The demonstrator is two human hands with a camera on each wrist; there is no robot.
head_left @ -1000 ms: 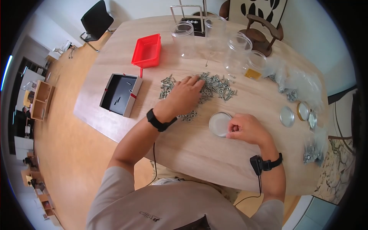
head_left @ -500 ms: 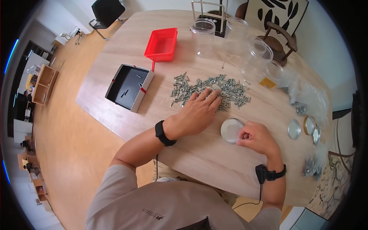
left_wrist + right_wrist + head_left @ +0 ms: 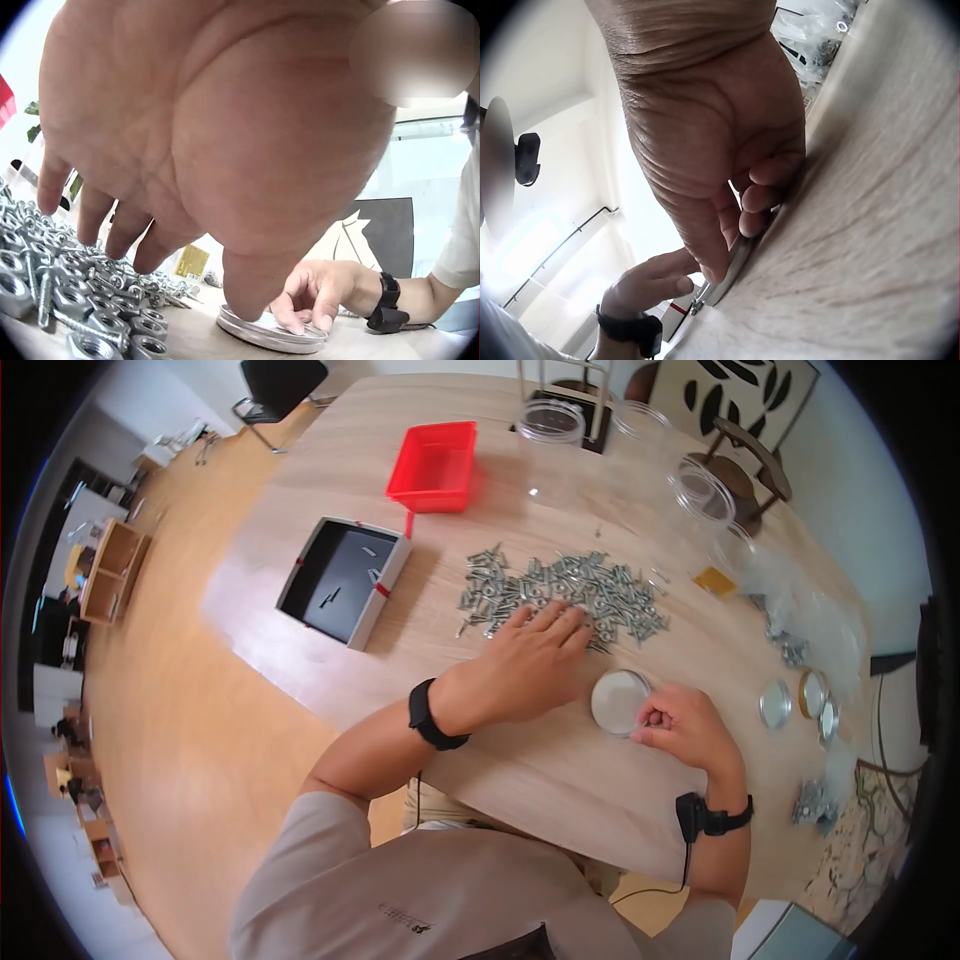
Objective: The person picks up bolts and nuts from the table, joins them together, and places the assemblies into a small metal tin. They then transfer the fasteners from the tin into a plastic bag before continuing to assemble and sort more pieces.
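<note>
My left hand [image 3: 535, 665] reaches palm down to the near edge of a pile of screws and nuts [image 3: 610, 585]. Its fingers extend loosely to the metal pieces in the head view. In the left wrist view the fingers [image 3: 91, 214] point down beside the nuts [image 3: 71, 304], and nothing shows in the palm. My right hand [image 3: 690, 730] pinches the edge of a round jar lid [image 3: 618, 702] between thumb and forefinger, its other fingers curled. The lid [image 3: 274, 334] lies low over the tabletop, just in front of the pile.
Left of the pile stand a black-lined box [image 3: 345, 575] with a few small pieces inside and a red basket [image 3: 435, 465]. Clear jars [image 3: 550, 455] line the back. Several more lids [image 3: 775, 705] and plastic bags of hardware [image 3: 815, 805] lie at the right.
My left hand has drawn back from the top of the pile to its near edge, and the loose nuts near its wrist have joined the pile. The right hand keeps its pinch on the lid.
</note>
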